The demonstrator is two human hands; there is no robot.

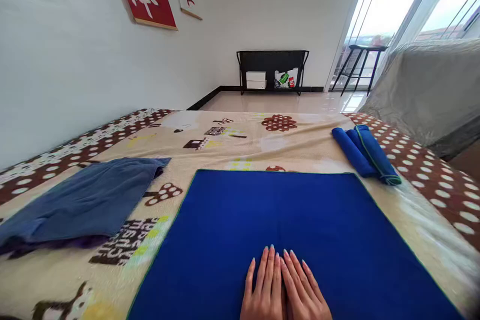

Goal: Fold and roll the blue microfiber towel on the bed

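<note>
A blue towel (315,220) with thin green edging lies spread flat on the patterned blanket. Both hands rest palm down on its near middle, side by side and touching. My left hand (263,285) has its fingers stretched out, pointing away from me. Beside it, my right hand (302,285) lies with fingers straight and angled slightly left. Neither hand holds anything. The towel's near edge falls outside the view. Beyond its far right corner lie rolled blue towels (365,152), one showing a green edge.
On the left, a grey-blue cloth (82,197) lies loosely on the beige and brown blanket (225,145). A black rack (273,62) stands against the far wall. At right are a plastic-covered piece of furniture (431,85) and a black stool (362,62) by the window.
</note>
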